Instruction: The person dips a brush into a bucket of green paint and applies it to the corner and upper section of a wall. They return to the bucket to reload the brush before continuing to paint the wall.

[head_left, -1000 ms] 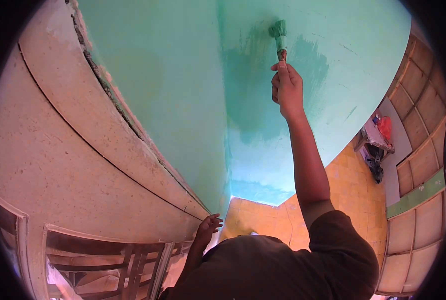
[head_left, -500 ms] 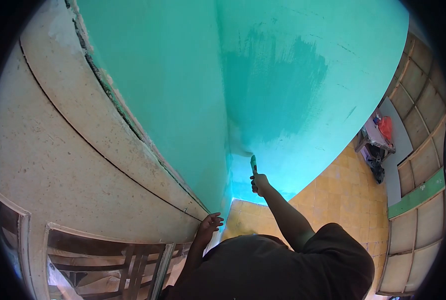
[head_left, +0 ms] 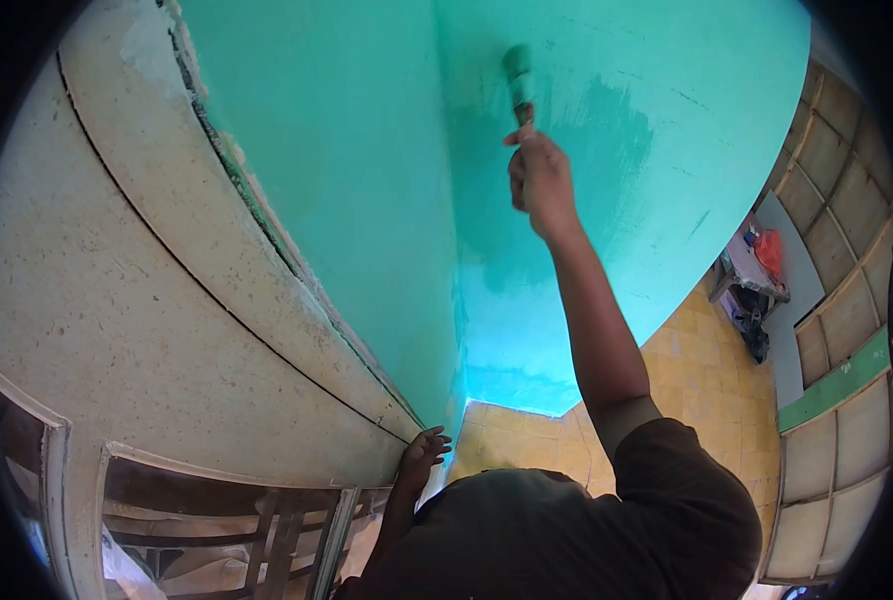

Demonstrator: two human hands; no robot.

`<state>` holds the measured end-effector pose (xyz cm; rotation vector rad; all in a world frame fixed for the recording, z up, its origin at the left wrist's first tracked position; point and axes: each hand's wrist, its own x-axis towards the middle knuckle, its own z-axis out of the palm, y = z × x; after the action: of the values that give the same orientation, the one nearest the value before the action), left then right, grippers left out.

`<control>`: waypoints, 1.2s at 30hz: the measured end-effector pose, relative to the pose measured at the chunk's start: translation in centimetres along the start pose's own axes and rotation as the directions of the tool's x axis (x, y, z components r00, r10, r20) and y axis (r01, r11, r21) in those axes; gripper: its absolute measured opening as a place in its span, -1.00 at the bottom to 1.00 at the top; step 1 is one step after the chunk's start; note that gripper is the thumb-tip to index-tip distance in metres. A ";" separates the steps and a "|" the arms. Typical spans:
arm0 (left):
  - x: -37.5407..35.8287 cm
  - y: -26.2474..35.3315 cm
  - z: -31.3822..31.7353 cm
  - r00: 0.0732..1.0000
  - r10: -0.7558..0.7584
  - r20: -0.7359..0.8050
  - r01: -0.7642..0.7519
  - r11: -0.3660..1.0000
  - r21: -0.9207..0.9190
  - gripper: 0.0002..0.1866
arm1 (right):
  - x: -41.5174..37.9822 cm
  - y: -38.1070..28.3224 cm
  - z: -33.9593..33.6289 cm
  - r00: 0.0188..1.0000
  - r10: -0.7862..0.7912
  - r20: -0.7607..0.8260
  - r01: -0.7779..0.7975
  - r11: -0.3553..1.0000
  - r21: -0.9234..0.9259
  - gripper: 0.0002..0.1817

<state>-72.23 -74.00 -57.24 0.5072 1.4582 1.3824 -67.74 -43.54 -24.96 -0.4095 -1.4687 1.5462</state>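
Note:
My right hand (head_left: 542,180) is raised high and closed around the handle of a paintbrush (head_left: 519,80). The brush points upward, its green-coated bristles overlapping the top of a darker patch of wet paint (head_left: 547,190) on the turquoise wall (head_left: 707,110). Low at the left, my left hand (head_left: 427,447) rests by the lower end of the pale panel's edge, near the wall corner. Its fingers are spread apart and hold nothing.
A pale speckled panel (head_left: 167,290) with a dark gap along it fills the left side, above window panes (head_left: 217,520). Yellow tiles (head_left: 707,400) cover the floor. At the right, a small table (head_left: 742,262) bears a red bag (head_left: 769,252), beside a framed partition (head_left: 835,440).
My right hand has swept the paintbrush upward from low near the corner to the top of the dark patch. My left hand has stayed in nearly the same place.

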 end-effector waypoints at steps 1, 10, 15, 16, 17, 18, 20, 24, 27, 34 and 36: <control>0.1 -0.1 0.0 1.000 0.002 -0.004 -0.002 1.000 -0.007 -0.56 | 0.5 -0.3 0.2 0.986 -0.165 -0.031 0.163 0.986 -0.036 -0.62; 0.1 0.1 -0.2 1.000 0.009 0.028 -0.008 1.000 -0.017 -0.55 | -4.5 19.4 -5.0 0.972 -0.079 -0.222 -0.019 0.914 -0.406 -0.52; 0.1 -0.1 -0.5 0.999 -0.007 0.050 0.007 1.000 0.001 -0.55 | -12.1 28.0 -7.2 0.779 0.559 -0.286 -0.615 0.770 -0.171 -0.54; 0.0 -0.2 -0.5 0.999 -0.006 0.052 0.005 1.000 0.003 -0.55 | -12.2 27.3 -7.0 0.780 0.557 -0.287 -0.613 0.771 -0.170 -0.54; 0.0 -0.3 -0.5 0.998 -0.002 0.059 0.001 1.000 0.006 -0.55 | -12.3 26.9 -6.9 0.646 0.722 -0.249 -0.741 0.671 0.023 -0.55; -0.1 -0.4 -0.6 0.998 0.003 0.067 -0.004 1.000 0.010 -0.55 | -12.3 26.7 -6.9 0.496 0.852 -0.169 -0.827 0.523 0.207 -0.55; -0.4 0.1 -0.4 0.999 0.009 0.053 -0.009 1.000 0.010 -0.57 | -11.0 25.4 -6.4 0.520 0.854 -0.029 -0.804 0.501 0.320 -0.48; -0.6 0.0 -0.4 0.999 0.011 0.049 -0.012 1.000 0.013 -0.61 | -5.3 16.2 -3.8 0.694 0.702 0.162 -0.677 0.558 0.480 -0.53; -0.5 -0.2 -0.7 0.998 -0.001 0.060 -0.001 1.000 0.025 -0.54 | -2.3 9.0 -2.0 0.785 0.559 0.266 -0.600 0.583 0.548 -0.60; -0.8 -1.0 -0.9 0.998 -0.002 0.057 0.002 1.000 0.003 -0.54 | 0.1 1.1 0.1 0.988 0.093 0.123 -0.125 0.952 0.280 -0.53; -0.7 -1.0 -0.9 0.998 -0.008 0.059 0.007 1.000 0.008 -0.54 | 0.2 2.4 -0.3 0.996 0.042 0.075 -0.059 0.967 0.250 -0.52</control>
<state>-72.42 -75.30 -58.09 0.5430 1.4171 1.3451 -68.56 -42.84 -27.08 -0.2472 -1.2998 1.7775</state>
